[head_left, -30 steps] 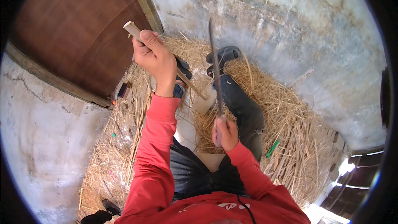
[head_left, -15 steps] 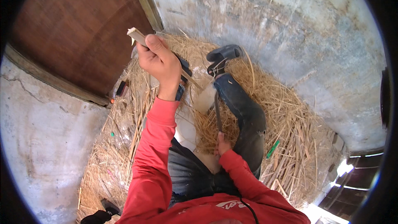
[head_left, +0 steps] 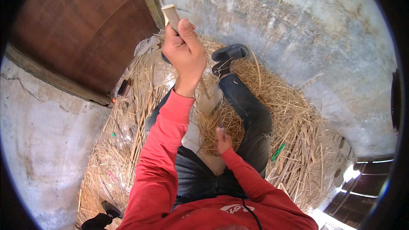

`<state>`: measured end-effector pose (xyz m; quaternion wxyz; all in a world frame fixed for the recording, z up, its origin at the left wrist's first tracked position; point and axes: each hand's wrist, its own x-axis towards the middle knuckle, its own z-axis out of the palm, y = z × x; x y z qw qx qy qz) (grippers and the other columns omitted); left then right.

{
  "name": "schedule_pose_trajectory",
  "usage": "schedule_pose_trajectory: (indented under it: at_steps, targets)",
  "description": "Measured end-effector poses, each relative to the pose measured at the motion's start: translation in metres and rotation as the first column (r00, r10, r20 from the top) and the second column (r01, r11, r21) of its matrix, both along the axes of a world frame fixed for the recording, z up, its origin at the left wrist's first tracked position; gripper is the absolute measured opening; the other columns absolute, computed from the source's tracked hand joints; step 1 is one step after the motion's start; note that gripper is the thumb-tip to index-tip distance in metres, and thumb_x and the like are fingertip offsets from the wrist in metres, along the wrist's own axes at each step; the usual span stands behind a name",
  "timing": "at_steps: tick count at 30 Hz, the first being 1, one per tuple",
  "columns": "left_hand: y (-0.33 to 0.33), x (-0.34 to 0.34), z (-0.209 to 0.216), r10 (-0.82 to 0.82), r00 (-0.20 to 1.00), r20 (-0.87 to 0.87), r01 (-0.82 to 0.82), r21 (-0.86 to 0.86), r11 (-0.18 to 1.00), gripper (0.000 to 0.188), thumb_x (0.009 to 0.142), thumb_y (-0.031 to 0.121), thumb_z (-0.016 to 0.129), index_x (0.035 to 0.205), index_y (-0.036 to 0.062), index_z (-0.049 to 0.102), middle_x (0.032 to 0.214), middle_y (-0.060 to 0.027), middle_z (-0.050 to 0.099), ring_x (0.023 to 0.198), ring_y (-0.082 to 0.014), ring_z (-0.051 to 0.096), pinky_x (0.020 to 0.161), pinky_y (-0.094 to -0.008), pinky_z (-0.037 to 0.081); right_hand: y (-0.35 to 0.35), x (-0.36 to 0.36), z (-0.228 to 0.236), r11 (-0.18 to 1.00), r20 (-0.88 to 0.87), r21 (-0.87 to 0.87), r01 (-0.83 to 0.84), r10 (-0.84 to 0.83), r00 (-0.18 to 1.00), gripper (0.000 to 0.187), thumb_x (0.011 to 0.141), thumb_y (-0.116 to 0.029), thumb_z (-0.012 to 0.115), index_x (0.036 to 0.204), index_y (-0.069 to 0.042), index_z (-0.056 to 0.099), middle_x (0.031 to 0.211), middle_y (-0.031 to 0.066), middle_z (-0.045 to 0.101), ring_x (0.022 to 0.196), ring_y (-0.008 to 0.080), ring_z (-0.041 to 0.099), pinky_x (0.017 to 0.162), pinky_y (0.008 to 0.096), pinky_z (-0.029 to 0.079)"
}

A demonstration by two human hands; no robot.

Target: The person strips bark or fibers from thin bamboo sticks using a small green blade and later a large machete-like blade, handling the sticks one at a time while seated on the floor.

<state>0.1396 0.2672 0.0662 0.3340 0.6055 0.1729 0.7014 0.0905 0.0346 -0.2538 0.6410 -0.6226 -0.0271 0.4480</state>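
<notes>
My left hand (head_left: pixel 185 51) is raised in front of me, its fingers closed round a bamboo strip (head_left: pixel 171 16). The strip's pale cut end sticks up above my thumb. Its lower part slants down behind my wrist toward a pale block (head_left: pixel 208 103) between my legs. Lower down, beside the inside of my right leg, my right hand (head_left: pixel 223 140) grips a knife; the narrow dark blade (head_left: pixel 220 121) points away from me and looks foreshortened. My fingers hide its handle. The blade's tip is hard to make out against the shavings.
Thin straw-coloured shavings (head_left: pixel 281 85) cover much of the floor. Split strips (head_left: pixel 300 157) lie piled at right, near a green object (head_left: pixel 278 152). A brown door panel (head_left: pixel 81 30) and worn walls (head_left: pixel 298 30) enclose the corner. A dark shoe (head_left: pixel 232 53) is on my right foot.
My left hand has moved right and farther up with the bamboo strip, which is now steeper. My right hand has shifted slightly left and away from me, and less of the knife blade shows.
</notes>
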Motion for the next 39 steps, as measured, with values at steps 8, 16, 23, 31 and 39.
schedule_pose_trajectory:
  at_steps: [8, 16, 23, 31, 39]
  targets:
    - [0.003, 0.014, 0.003, 0.003, 1.000, -0.029, -0.002, 0.029, 1.000, 0.035, 0.104, 0.032, 0.050, 0.083, 0.0038, 0.052, 0.063, 0.0028, 0.047, 0.056, -0.0039, 0.041, 0.051, -0.0229, 0.033, 0.013, 0.055, 0.103, 0.996, -0.041, -0.026, -0.080, 0.079, 0.996, 0.055, 0.096, -0.060, 0.051, 0.078, -0.007, 0.050, 0.060, 0.0022, 0.045, 0.050, 0.0122, 0.047, 0.044, 0.0324, 0.038]
    - [0.017, 0.010, 0.003, 0.138, 0.990, -0.019, -0.139, -0.014, 0.990, 0.032, 0.103, 0.029, 0.052, 0.086, 0.0015, 0.055, 0.066, -0.0029, 0.056, 0.057, -0.0083, 0.048, 0.052, -0.0275, 0.039, 0.004, 0.007, 0.055, 0.901, 0.195, 0.431, 0.050, -0.147, 0.970, 0.054, 0.101, -0.053, 0.044, 0.073, -0.007, 0.047, 0.057, 0.0026, 0.042, 0.048, 0.0151, 0.043, 0.044, 0.0320, 0.037]
    - [0.012, 0.004, 0.003, 0.145, 0.984, -0.109, -0.147, -0.011, 0.989, 0.032, 0.104, 0.028, 0.052, 0.086, 0.0010, 0.054, 0.067, -0.0026, 0.056, 0.059, -0.0086, 0.048, 0.054, -0.0266, 0.039, -0.019, 0.009, 0.031, 0.986, -0.220, -0.165, 0.025, -0.062, 0.974, 0.059, 0.095, -0.063, 0.050, 0.073, -0.008, 0.045, 0.056, 0.0018, 0.039, 0.044, 0.0153, 0.041, 0.040, 0.0321, 0.035]
    - [0.022, 0.011, 0.006, 0.171, 0.985, -0.030, -0.172, -0.031, 0.985, 0.035, 0.104, 0.031, 0.052, 0.084, 0.0015, 0.053, 0.064, -0.0004, 0.051, 0.058, -0.0072, 0.043, 0.052, -0.0265, 0.036, 0.027, 0.032, 0.130, 0.793, 0.017, 0.538, 0.287, -0.350, 0.936, 0.052, 0.101, -0.051, 0.044, 0.070, -0.009, 0.041, 0.055, 0.0018, 0.042, 0.046, 0.0122, 0.041, 0.043, 0.0307, 0.035]
    - [0.026, -0.002, 0.010, 0.205, 0.978, 0.022, -0.205, -0.006, 0.979, 0.038, 0.104, 0.033, 0.051, 0.082, 0.0023, 0.051, 0.064, 0.0012, 0.048, 0.058, -0.0066, 0.042, 0.052, -0.0262, 0.035, 0.006, -0.018, -0.132, 0.916, 0.042, -0.381, 0.126, -0.119, 0.992, 0.055, 0.095, -0.059, 0.052, 0.073, -0.009, 0.046, 0.057, 0.0025, 0.042, 0.045, 0.0147, 0.041, 0.041, 0.0326, 0.036]
